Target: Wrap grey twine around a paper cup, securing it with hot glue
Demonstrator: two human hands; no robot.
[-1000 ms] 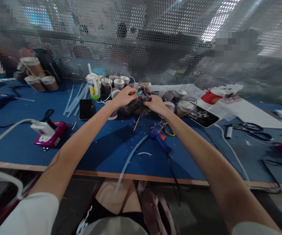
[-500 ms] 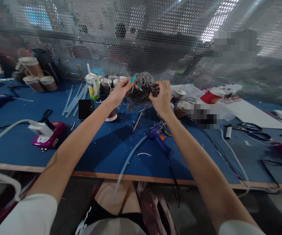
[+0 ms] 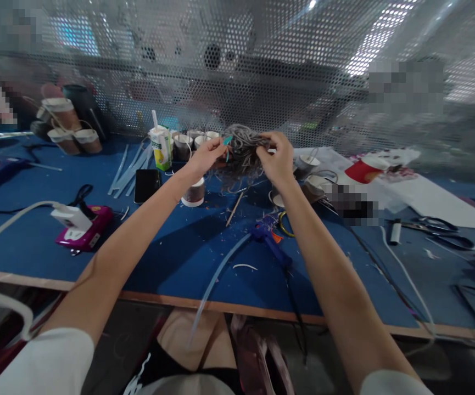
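The single grey string bundle [image 3: 243, 147], down among the cups earlier, is now raised above the blue table [image 3: 171, 258]. Both arms reach forward, converging. The left hand [image 3: 208, 157] pinches its edge, fingertips nearly together; the right hand [image 3: 278, 158] curls closed on its strands. Nearer lie one wooden stick [image 3: 234, 209] and one blue glue gun [image 3: 270, 241].

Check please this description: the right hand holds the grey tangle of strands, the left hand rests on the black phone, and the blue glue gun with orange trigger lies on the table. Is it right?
Not quite: the left hand is at the grey tangle, not on the black phone, as the head view shows. The rest is right.
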